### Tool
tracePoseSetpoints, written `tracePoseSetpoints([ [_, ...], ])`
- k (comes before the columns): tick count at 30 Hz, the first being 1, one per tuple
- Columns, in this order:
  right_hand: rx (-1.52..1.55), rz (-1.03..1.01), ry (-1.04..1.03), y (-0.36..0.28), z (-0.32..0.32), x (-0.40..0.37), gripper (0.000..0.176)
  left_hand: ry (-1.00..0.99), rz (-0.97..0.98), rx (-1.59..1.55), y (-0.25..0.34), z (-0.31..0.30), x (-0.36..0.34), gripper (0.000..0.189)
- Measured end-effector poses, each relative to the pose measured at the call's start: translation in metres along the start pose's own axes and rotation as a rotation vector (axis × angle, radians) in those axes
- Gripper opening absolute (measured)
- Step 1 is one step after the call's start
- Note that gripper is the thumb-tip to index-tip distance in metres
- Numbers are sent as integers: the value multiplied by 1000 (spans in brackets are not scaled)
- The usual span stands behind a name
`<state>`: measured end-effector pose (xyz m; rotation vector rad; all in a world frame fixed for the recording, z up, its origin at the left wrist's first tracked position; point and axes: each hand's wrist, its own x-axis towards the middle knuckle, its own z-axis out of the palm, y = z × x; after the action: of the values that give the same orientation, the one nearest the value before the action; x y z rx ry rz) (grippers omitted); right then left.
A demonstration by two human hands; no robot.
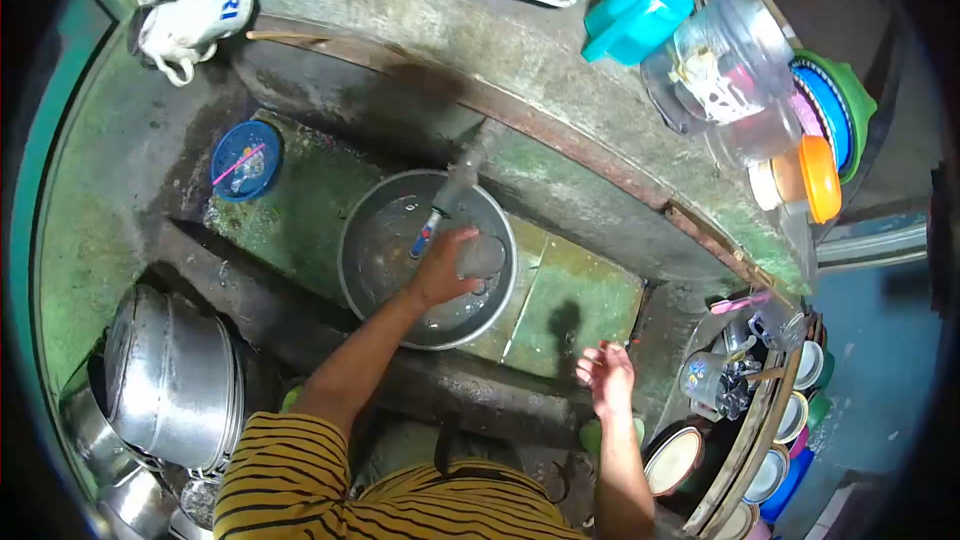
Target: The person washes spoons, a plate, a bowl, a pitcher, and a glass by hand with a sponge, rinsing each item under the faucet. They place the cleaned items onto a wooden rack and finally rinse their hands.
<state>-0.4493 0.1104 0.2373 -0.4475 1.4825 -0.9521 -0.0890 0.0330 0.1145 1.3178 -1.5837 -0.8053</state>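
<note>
My left hand [445, 270] reaches into a round metal basin [352, 295] with water in it. Its thumb and fingers curve around the sides of a clear drinking glass [484, 256]. Right beside the hand is a tap handle [424, 235], blue and white with a red spot. Over the green ledge to the right of the basin hovers my right hand [607, 372], fingers loosely bent and apart, with nothing visible in it.
A blue bowl [246, 162] with a pink stick sits left of the basin. Large metal pots [175, 380] stand at lower left. The raised concrete ledge [500, 50] carries a teal jug [640, 15], clear containers [725, 70] and a white mug [195, 25]. Dishes fill a rack [765, 420] at right.
</note>
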Motion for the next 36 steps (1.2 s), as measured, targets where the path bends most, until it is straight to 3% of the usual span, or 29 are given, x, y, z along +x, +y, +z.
tracePoseSetpoints([
  [2, -319, -206, -33, 3, 52, 9, 24, -2, 72, 49, 8, -21, 0, 91],
  [3, -530, -472, -132, 19, 64, 28, 26, -11, -93, 107, -5, -24, -5, 91],
  [4, -658, -681, -222, 17, 97, 19, 30, 5, -95, 114, -2, -37, -8, 91],
  [5, -1076, -803, -262, -9, 138, -7, 37, -28, -213, 128, 6, -54, -12, 92],
  [6, -1195, -1045, -456, -11, 165, -9, 46, -63, -333, 141, 17, -70, -16, 94],
  [7, -1336, -1065, -593, -11, 191, -16, 52, -258, -425, 346, 29, -84, -12, 99],
  [8, -1435, -1116, -683, -10, 214, -25, 59, -248, -433, 350, 29, -89, -13, 99],
  [10, -1647, -1114, -767, 10, 246, -24, 73, -256, -499, 325, 29, -95, -17, 95],
  [12, -1365, -1124, -744, 48, 257, 5, 68, -329, -553, 322, 45, -113, -12, 90],
  [13, -1364, -1130, -754, 49, 263, 6, 68, -325, -684, 121, 46, -120, -13, 90],
  [15, -1096, -819, -731, 50, 273, 13, 57, -370, -885, -274, 35, -132, -17, 80],
  [16, -1032, -990, -684, 59, 270, 22, 51, -368, -887, -277, 31, -136, -22, 80],
  [18, -789, -702, -640, 77, 264, 42, 39, -249, -755, -370, 27, -138, -31, 69],
  [19, -626, -564, -628, 79, 261, 47, 31, -127, -393, -193, 16, -126, -37, 58],
  [20, -536, -395, -593, 83, 256, 59, 28, -127, -393, -193, 6, -114, -44, 58],
  [22, -554, -256, -603, 87, 247, 66, 35, 127, -345, -286, 12, -97, -45, 52],
  [24, -649, -621, -536, 90, 247, 51, 39, 160, -431, -238, 21, -89, -46, 50],
  [25, -1021, -906, -387, 70, 253, 26, 55, 183, -460, -118, 21, -86, -46, 50],
  [26, -1096, -1194, -361, 57, 259, 7, 59, 205, -491, 3, 20, -82, -48, 51],
  [28, -1356, -1463, -545, 43, 265, -8, 56, 241, -419, 86, 33, -86, -46, 51],
  [30, -1569, -1366, -716, 49, 268, -15, 55, 106, -599, 46, 47, -95, -43, 49],
  [31, -1671, -1414, -666, 54, 273, -6, 43, 100, -577, -2, 36, -93, -45, 43],
  [32, -1664, -1416, -657, 53, 278, 7, 43, 95, -571, 4, 26, -88, -46, 43],
  [34, -2108, -921, -779, 33, 306, 26, 28, 218, -509, -68, 20, -88, -46, 39],
  [35, -1935, -865, -667, 27, 313, 27, 19, 241, -537, -135, 20, -91, -43, 39],
  [36, -1807, -1007, -531, 39, 311, 38, 21, 246, -536, -127, 24, -93, -38, 39],
])
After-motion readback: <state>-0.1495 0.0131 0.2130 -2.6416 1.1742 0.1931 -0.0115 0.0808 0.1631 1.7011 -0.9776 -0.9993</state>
